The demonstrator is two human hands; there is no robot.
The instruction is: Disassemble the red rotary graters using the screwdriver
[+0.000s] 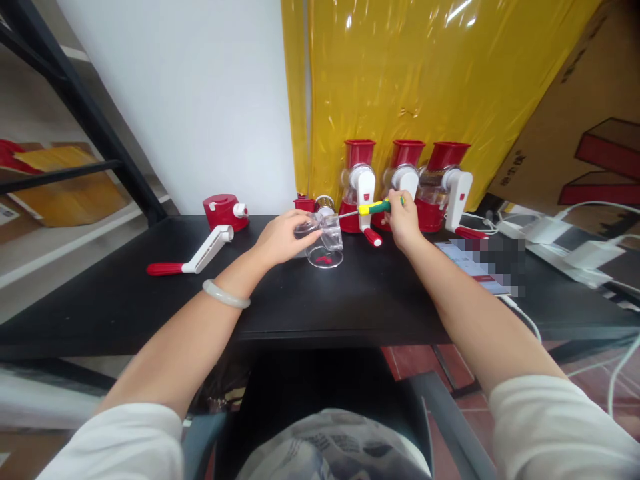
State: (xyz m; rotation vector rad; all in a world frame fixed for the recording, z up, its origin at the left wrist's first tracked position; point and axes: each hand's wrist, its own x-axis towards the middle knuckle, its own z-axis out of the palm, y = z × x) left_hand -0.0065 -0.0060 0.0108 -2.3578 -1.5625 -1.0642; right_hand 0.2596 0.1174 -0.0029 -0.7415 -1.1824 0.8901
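My left hand (285, 237) is wrapped round a clear plastic housing (331, 232), its round rim tilted low over the black table. In my right hand (404, 220) is a screwdriver (373, 208) with a green and yellow handle, held level. Its metal shaft points left and its tip reaches the housing; whether it sits on a screw I cannot make out. Behind my left hand stand a grater drum (325, 202) and a small red part (304, 203). Left of it are a red base (225, 212) and a white crank (213, 250) with a red grip.
Several red and white rotary graters, one a whole grater (360, 180), line the back by the yellow sheeting (425, 73). A phone (473, 267) lies right of my right forearm. White chargers (593, 260) and cables crowd the right end of the table (280, 313).
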